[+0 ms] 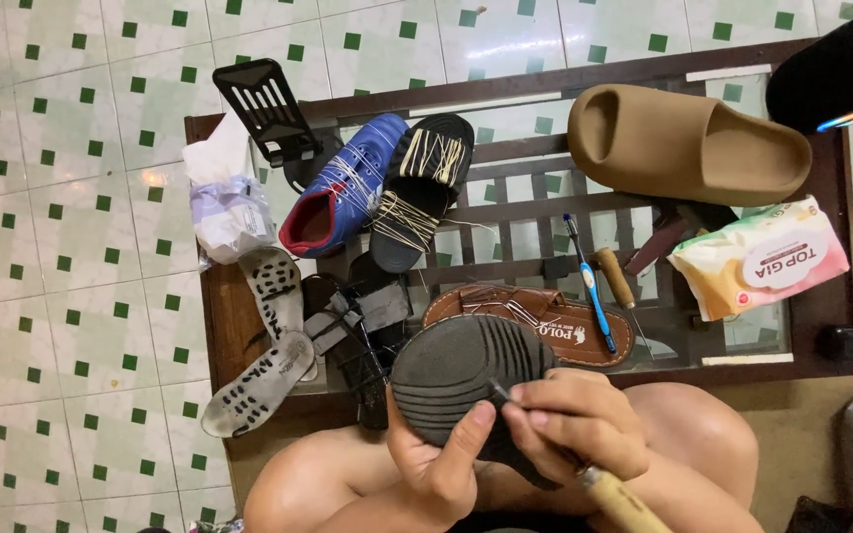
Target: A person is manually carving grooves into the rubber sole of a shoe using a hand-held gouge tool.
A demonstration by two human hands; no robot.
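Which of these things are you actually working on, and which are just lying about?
In hand: black shoe sole, held by the left hand; wooden-handled tool in the right hand.

Lying about: blue shoe, tan slide, brown sandal, toothbrush, wipes packet.

Left hand (443, 456) is coming up from below the dark shoe sole (466, 375), cupping its near edge; the thumb is lying flat across the ridged face, pointing toward the sole's middle, the other fingers hidden behind it. Right hand (573, 419) is sitting just right of the sole, fingers curled tight and pinching the wooden-handled tool (616, 496), knuckles facing up, fingertips pressing at the sole's near right edge. Both wrists are meeting below the sole, forearms hidden. Bare knees are spreading wide on either side beneath the sole.
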